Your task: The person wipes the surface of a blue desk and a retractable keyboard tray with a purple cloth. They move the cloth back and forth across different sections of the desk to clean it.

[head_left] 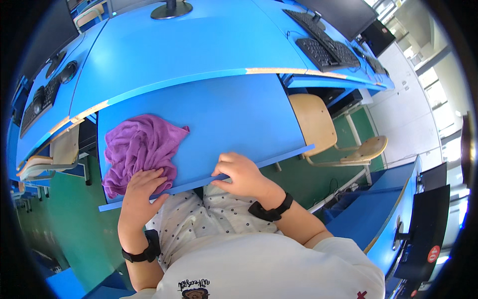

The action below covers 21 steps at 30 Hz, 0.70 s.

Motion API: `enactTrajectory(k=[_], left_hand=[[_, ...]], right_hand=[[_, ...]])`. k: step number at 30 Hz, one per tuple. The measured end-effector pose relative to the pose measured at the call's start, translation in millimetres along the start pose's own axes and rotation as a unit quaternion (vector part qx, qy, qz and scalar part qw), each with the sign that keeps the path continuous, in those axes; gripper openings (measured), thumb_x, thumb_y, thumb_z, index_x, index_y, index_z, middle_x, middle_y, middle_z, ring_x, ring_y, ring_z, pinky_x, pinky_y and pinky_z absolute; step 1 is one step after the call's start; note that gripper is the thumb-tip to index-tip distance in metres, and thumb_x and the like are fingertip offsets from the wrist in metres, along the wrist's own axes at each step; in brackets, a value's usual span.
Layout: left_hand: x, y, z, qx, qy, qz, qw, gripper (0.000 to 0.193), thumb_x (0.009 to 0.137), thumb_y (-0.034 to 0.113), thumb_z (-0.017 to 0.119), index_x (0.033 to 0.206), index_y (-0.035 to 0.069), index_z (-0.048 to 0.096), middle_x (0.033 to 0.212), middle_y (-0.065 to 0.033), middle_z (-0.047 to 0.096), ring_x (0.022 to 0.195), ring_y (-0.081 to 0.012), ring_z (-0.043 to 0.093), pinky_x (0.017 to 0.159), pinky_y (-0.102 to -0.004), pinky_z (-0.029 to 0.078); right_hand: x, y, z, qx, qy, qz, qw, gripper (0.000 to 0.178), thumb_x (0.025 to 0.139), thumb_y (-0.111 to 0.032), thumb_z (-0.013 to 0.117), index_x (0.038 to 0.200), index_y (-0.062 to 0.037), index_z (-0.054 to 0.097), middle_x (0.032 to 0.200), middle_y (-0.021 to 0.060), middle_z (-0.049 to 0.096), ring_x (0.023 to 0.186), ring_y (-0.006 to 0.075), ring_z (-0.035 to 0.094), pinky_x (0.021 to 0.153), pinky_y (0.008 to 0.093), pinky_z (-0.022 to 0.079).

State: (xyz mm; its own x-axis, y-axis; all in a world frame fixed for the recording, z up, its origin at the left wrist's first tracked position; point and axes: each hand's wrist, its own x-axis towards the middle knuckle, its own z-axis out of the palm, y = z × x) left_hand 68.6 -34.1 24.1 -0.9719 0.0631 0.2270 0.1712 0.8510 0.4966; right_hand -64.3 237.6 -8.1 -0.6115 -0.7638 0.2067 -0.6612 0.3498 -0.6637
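Note:
A crumpled purple cloth (142,142) lies in a heap on the left part of a pulled-out blue desk tray (234,114). My left hand (140,192) reaches over the tray's raised front lip. Its fingers are stretched out, resting on the near side of the cloth, while the thumb points away in front of the lip. At the middle of the same lip, my right hand (241,177) is closed, fingers curled over the edge and thumb below it. The palm side of each hand is hidden.
Behind the tray runs a blue desktop (184,45) with a monitor base (171,10). Black keyboards (321,55) lie at the right, and a mouse (68,72) at the left. A wooden chair (313,119) stands beside the tray's right end. My lap is under the front lip.

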Motion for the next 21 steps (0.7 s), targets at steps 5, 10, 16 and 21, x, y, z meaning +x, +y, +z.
enactTrajectory(k=[5,10,16,21], left_hand=[[0.4,-21.0,9.1,-0.057,0.006,0.017,0.998,0.020,0.079,0.005,0.072,0.098,0.003,0.074,0.113,-0.0129,0.073,0.110,-0.0315,0.065,0.102,-0.0446,0.045],[1.3,-20.9,7.7,-0.084,0.021,0.007,0.996,0.016,0.079,0.004,0.072,0.095,0.002,0.074,0.108,-0.0134,0.074,0.106,-0.0324,0.066,0.099,-0.0439,0.047],[-1.3,-13.4,4.5,-0.085,0.040,-0.019,0.995,0.017,0.078,0.000,0.071,0.095,0.001,0.074,0.109,-0.0146,0.072,0.107,-0.0337,0.065,0.096,-0.0417,0.048],[0.6,-6.4,8.6,-0.065,0.067,-0.028,0.995,0.021,0.076,-0.004,0.073,0.095,0.002,0.075,0.099,-0.0107,0.064,0.095,-0.0311,0.063,0.083,-0.0379,0.050]], right_hand=[[0.0,2.7,2.4,0.002,0.011,-0.008,1.000,0.018,0.076,-0.017,0.082,0.083,-0.0082,0.068,0.083,0.0051,0.059,0.081,0.0255,0.060,0.068,0.0374,0.047],[-0.2,0.3,0.8,0.004,0.005,0.007,1.000,0.015,0.077,-0.016,0.080,0.083,-0.0082,0.069,0.083,0.0053,0.059,0.079,0.0257,0.060,0.067,0.0369,0.047],[-10.5,9.2,-3.6,0.014,0.086,-0.056,0.995,0.011,0.079,-0.010,0.078,0.082,-0.0068,0.067,0.079,0.0072,0.058,0.074,0.0270,0.058,0.065,0.0388,0.046],[-33.0,25.1,-35.9,-0.094,0.197,-0.007,0.976,0.013,0.078,-0.005,0.078,0.088,-0.0063,0.069,0.086,0.0098,0.062,0.080,0.0295,0.061,0.070,0.0390,0.049]])
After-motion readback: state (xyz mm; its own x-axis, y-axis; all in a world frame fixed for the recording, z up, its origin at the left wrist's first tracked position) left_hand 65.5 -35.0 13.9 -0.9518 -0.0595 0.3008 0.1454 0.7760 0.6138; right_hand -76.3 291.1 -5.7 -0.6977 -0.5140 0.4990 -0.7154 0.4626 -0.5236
